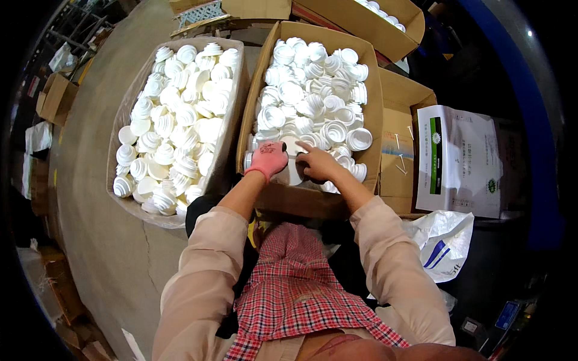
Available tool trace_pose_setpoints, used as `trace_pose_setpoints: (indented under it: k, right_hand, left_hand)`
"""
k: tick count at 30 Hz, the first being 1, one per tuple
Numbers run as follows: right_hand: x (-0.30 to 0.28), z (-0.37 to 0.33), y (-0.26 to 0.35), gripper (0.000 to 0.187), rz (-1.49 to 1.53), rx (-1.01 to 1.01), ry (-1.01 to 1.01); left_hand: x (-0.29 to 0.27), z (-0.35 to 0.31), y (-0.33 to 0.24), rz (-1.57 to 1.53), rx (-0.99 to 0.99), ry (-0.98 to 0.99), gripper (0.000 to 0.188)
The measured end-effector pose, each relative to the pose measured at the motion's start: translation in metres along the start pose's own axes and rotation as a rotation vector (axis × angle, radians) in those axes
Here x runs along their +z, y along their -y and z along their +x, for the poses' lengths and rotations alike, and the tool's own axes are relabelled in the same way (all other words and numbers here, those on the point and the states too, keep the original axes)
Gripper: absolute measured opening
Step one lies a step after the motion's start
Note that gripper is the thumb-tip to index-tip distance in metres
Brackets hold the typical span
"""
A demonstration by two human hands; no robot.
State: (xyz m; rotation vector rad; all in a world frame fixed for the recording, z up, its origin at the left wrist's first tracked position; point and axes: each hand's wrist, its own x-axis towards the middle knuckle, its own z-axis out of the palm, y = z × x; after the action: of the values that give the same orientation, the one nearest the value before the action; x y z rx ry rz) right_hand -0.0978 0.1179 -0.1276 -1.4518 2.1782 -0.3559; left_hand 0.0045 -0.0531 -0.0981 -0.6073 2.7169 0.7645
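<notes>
My left hand (pixel 269 159), in a pink glove, is closed on a pale plastic piece (pixel 292 168) at the near end of a cardboard box (pixel 372 126). My bare right hand (pixel 318 163) grips the same piece from the other side, its index finger and thumb bent against it. Dark coverings show at some fingertips. Much of the piece is hidden by both hands. Beneath and beyond them, the box is heaped with white round ridged plastic parts (pixel 313 105), some with their hollow sides up.
To the left stands a plastic-lined box (pixel 238 96) full of stepped, dome-shaped white pieces (pixel 174 129). An opened carton (pixel 394 114) and a printed white sheet (pixel 460 162) lie to the right. Below them is a white plastic bag (pixel 445 243). Another box (pixel 361 24) stands behind.
</notes>
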Motion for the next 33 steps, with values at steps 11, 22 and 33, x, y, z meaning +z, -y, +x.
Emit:
trace_pose_setpoints:
  k: [11, 22, 33]
  right_hand:
    - [-0.041, -0.012, 0.039, 0.040, 0.235, -0.305, -0.374]
    - [-0.069, -0.046, 0.094, 0.023, 0.231, -0.363, -0.788]
    - [-0.078, -0.043, 0.063, 0.016, 0.662, 0.077, -0.988]
  left_hand:
    - [-0.016, 0.002, 0.015, -1.665, 0.040, -0.079, 0.069]
    - [-0.032, -0.024, -0.031, -2.249, 0.276, 0.354, 0.043]
    - [-0.024, -0.031, -0.067, -1.700, 0.437, 0.440, 0.063]
